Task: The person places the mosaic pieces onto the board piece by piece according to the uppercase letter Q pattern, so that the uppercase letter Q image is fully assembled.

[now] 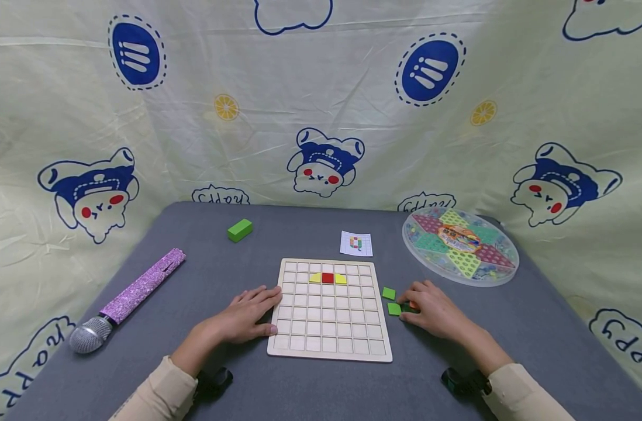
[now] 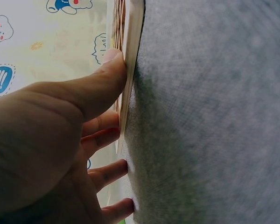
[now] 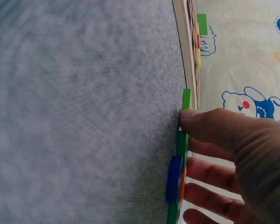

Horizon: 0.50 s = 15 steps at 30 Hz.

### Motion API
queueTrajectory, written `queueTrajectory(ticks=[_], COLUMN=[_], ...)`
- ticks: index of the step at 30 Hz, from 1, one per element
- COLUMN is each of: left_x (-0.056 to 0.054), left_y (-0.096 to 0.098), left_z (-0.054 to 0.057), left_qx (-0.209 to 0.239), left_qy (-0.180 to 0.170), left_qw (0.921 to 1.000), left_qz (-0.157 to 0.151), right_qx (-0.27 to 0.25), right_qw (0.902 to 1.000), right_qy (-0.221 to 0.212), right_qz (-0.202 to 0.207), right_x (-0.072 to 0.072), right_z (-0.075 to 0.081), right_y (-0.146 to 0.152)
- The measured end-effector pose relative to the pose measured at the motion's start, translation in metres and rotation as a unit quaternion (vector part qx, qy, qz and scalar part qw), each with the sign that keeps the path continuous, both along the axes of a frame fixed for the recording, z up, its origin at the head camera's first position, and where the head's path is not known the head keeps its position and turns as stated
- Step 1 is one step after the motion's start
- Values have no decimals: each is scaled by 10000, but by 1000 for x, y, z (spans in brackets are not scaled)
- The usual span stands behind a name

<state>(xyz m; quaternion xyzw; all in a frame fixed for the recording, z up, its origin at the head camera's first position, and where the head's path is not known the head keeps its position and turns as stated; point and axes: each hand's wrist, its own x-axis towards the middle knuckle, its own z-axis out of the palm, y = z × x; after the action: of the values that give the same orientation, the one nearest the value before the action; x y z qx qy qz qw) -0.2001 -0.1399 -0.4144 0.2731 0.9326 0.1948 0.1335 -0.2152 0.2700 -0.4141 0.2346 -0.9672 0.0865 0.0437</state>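
A pale wooden grid board [image 1: 328, 349] lies in the middle, with a red square tile [image 1: 328, 278] between two yellow pieces [image 1: 341, 279] near its far edge. My left hand [image 1: 244, 316] rests along the board's left edge, fingers mostly straight, thumb and fingertips at the rim. Right of the board lie two green tiles [image 1: 389, 293]. Beside them my right hand [image 1: 437, 310] bends over more pieces, thumb and forefinger around a green tile [image 3: 182, 148]. Under those fingers sit a blue piece [image 3: 174, 179] and an orange piece [image 1: 413, 305], partly hidden in the head view.
Behind the board lies a small card [image 1: 356, 244] printed with a coloured pattern. A round patterned case [image 1: 460, 248] stands at the back right. Toward the back left is a green block [image 1: 240, 230]; a glittery purple microphone [image 1: 142, 286] lies along the left side.
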Motion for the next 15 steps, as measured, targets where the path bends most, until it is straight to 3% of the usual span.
queueTrajectory(ticks=[15], left_x=[0], left_y=[0], left_z=[0], left_qx=[-41], left_qy=[-35], left_qw=[10000], left_qz=[35], right_qx=[-21], right_qw=[9998], right_qy=[193], right_qz=[-2], right_x=[1], right_z=[1], right_y=[-2])
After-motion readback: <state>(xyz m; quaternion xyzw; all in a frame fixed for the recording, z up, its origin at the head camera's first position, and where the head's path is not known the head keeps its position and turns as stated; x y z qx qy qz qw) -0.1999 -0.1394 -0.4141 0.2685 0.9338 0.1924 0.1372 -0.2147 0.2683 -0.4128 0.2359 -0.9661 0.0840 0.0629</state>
